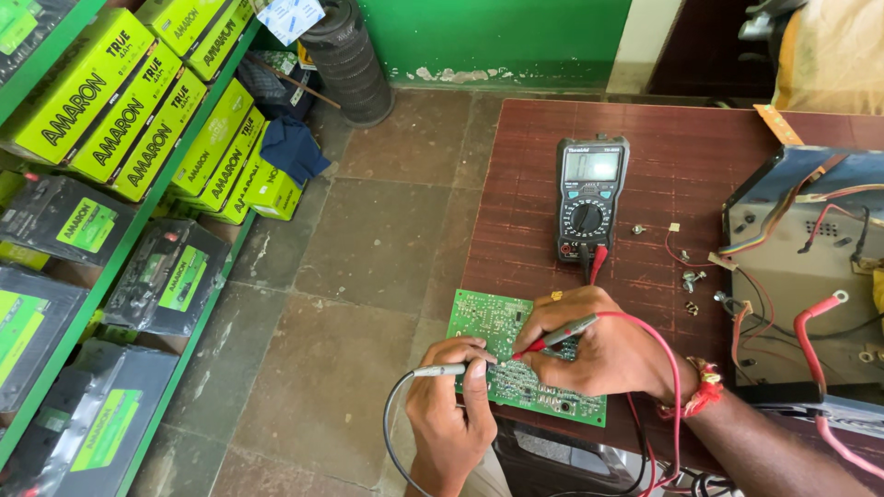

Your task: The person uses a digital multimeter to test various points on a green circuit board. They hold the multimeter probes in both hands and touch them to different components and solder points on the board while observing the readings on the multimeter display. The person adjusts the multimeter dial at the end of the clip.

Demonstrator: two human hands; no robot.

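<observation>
Your left hand [449, 405] pinched the black probe [440, 370], your right hand [599, 350] the red probe [564, 335], both tips on the green circuit board [493, 322] at the surface's [534, 166] near edge; thin, stiff and likely fragile, best held by its edges.

A dark reddish-brown wooden table [525, 166] carries a black digital multimeter [589, 196] near the middle of its far half, and a green circuit board [497, 331] lies at its left edge toward the near corner. Small loose screws [692, 278] lie right of the multimeter, just beside an opened grey metal chassis [810, 276] along the right edge.
</observation>
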